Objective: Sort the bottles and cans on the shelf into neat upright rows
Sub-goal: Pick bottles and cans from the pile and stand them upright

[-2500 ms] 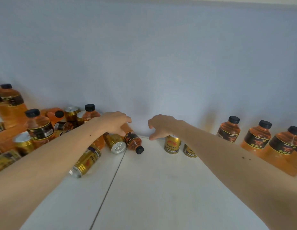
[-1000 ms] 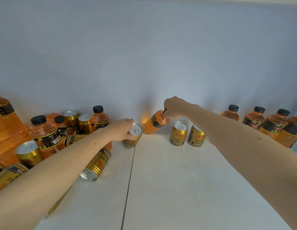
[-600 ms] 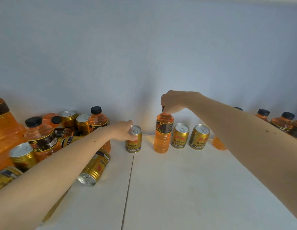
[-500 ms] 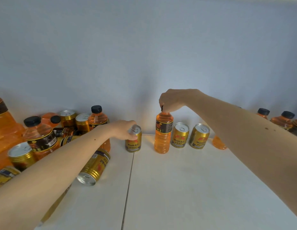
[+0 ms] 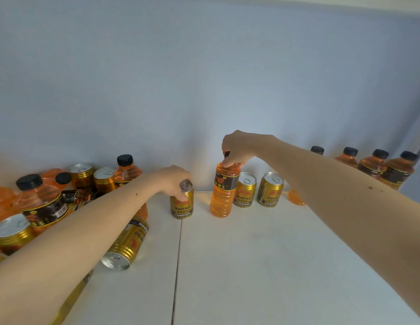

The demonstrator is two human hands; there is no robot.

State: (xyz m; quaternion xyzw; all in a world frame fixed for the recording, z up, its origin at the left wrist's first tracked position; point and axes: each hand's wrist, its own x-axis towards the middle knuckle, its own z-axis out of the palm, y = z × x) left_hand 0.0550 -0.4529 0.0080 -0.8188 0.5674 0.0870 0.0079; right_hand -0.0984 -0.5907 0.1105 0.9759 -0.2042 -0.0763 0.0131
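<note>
My left hand (image 5: 175, 181) grips the top of an upright gold can (image 5: 182, 205) near the shelf's seam. My right hand (image 5: 239, 147) pinches the black cap of a slim orange bottle (image 5: 223, 193) standing upright just right of that can. Two more gold cans (image 5: 244, 190) (image 5: 270, 190) stand upright to the bottle's right. A row of orange bottles with black caps (image 5: 377, 164) lines the back right, partly hidden by my right forearm.
A jumble of bottles and cans fills the left end: a large bottle (image 5: 41, 202), upright cans (image 5: 103, 178), and a gold can lying on its side (image 5: 127, 245). The white shelf (image 5: 251, 266) has a seam down its middle. A pale wall closes the back.
My right hand lifted the lying bottle and stood it upright left of the two cans. My left hand stood a can upright near the seam. Both hands still hold them.
</note>
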